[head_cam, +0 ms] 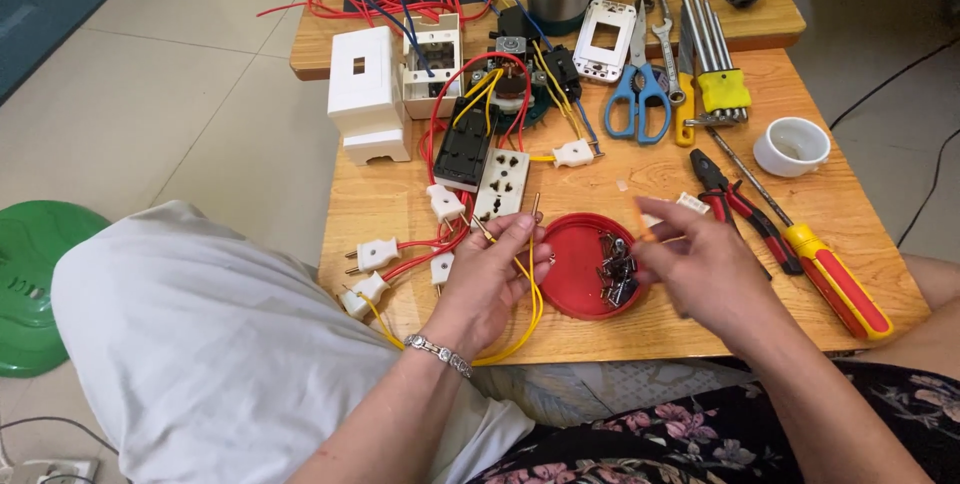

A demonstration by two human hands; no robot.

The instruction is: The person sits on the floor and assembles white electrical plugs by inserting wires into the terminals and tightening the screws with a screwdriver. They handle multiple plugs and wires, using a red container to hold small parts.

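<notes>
Low wooden tabletop (700, 329) on pale tiled floor (190, 74), cluttered. Left hand (490, 279), grip pinched on yellow wire (527, 329) by white socket (502, 187). Right hand (705, 269), grip state unclear, beside red lid (575, 269) holding screws (617, 269).

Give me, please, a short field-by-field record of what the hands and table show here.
Left hand: pinching a yellow wire near the white socket
Right hand: fingertips together beside the red lid, grip contents unclear
Red lid: holds dark screws
Surface: wooden table
Tools: blue scissors, red-and-yellow screwdriver, pliers
</notes>
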